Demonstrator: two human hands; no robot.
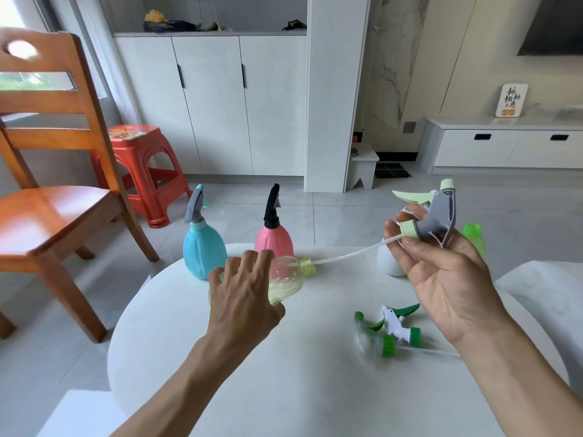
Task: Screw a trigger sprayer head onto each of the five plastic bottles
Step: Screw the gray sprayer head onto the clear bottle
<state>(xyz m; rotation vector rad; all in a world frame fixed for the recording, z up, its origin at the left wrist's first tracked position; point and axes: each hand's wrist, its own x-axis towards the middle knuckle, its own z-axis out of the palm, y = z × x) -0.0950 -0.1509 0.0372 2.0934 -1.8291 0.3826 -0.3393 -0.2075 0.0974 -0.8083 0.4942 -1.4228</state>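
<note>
Gripping a clear, pale-yellow, ribbed plastic bottle (284,280) tilted at frame centre, the left hand (244,298) wraps it; the right hand (441,263), centre-right, pinches a grey-and-mint sprayer head (437,216) whose thin tube (350,254) enters the threaded neck.

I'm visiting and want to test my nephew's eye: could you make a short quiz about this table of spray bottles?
1. True or false: the pink bottle already wears a sprayer head.
2. Which hand holds the grey sprayer head: left or right?
3. Where does that head's dip tube end?
A. inside the yellow bottle's neck
B. in the blue bottle
C. loose on the table

Key:
1. True, a black one.
2. The right hand; the left hand grips the yellow bottle, lying sideways.
3. A.
</note>
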